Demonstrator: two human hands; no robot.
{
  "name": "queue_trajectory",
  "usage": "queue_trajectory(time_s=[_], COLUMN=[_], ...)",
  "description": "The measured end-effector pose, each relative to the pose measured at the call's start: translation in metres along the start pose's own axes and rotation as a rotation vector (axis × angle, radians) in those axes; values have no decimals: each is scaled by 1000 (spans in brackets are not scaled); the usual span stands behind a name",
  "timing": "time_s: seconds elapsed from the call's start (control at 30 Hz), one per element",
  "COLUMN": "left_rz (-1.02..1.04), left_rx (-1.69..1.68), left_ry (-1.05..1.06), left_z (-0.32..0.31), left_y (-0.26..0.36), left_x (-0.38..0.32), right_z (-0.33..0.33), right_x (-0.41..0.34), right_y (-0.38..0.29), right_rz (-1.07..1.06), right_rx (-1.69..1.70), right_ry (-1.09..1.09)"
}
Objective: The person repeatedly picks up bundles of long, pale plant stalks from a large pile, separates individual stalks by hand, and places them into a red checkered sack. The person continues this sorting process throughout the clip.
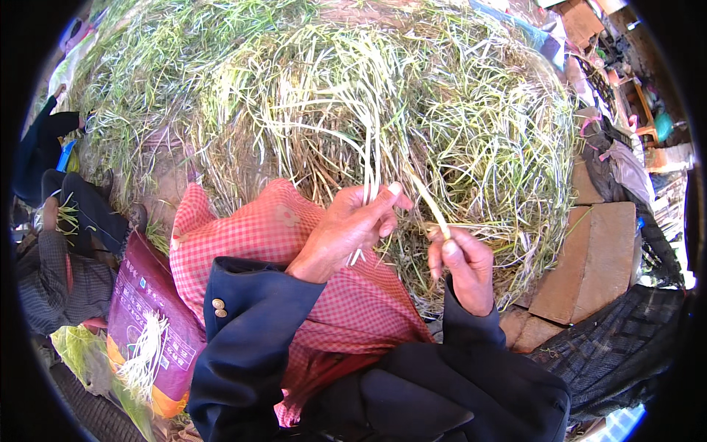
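Observation:
My left hand [356, 224] grips a few pale stalks [371, 149] between thumb and fingers; their cut-looking ends poke out below the palm and their tops reach toward the heap. To its right, my right hand [463, 259] pinches the thick lower end of a single yellowish stalk [428, 199], which slants up and left into the greenery. Before me spreads a large heap of long green and straw-coloured stalks [486, 132]. A red-and-white checked cloth [248, 237] covers my lap beneath both hands.
At left, a purple printed sack [157, 287] carries a bundle of white stalks [144, 353]. Other people sit along the left side, one person's hand [51, 212] holding stalks. Flattened cardboard [588, 259] and black netting [613, 342] lie at right.

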State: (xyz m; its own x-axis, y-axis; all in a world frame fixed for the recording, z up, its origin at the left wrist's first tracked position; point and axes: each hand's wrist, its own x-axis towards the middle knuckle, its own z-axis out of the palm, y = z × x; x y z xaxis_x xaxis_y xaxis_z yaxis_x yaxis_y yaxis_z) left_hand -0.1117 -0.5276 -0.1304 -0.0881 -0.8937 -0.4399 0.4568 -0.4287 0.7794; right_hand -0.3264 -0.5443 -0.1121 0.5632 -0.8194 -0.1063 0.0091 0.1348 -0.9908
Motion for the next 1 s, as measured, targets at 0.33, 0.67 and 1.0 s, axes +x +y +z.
queue_trajectory(time_s=[0.33, 0.67, 1.0], left_rz=[54, 103, 165], left_rx=[-151, 111, 118], left_ry=[-33, 52, 158], left_z=[-5, -8, -17], left_y=[8, 13, 7], left_x=[-8, -10, -3], right_z=[18, 9, 21], right_x=[-4, 9, 36], right_y=[8, 34, 40], right_rz=[-386, -97, 194], right_rx=[-731, -396, 425], right_ry=[-68, -201, -377])
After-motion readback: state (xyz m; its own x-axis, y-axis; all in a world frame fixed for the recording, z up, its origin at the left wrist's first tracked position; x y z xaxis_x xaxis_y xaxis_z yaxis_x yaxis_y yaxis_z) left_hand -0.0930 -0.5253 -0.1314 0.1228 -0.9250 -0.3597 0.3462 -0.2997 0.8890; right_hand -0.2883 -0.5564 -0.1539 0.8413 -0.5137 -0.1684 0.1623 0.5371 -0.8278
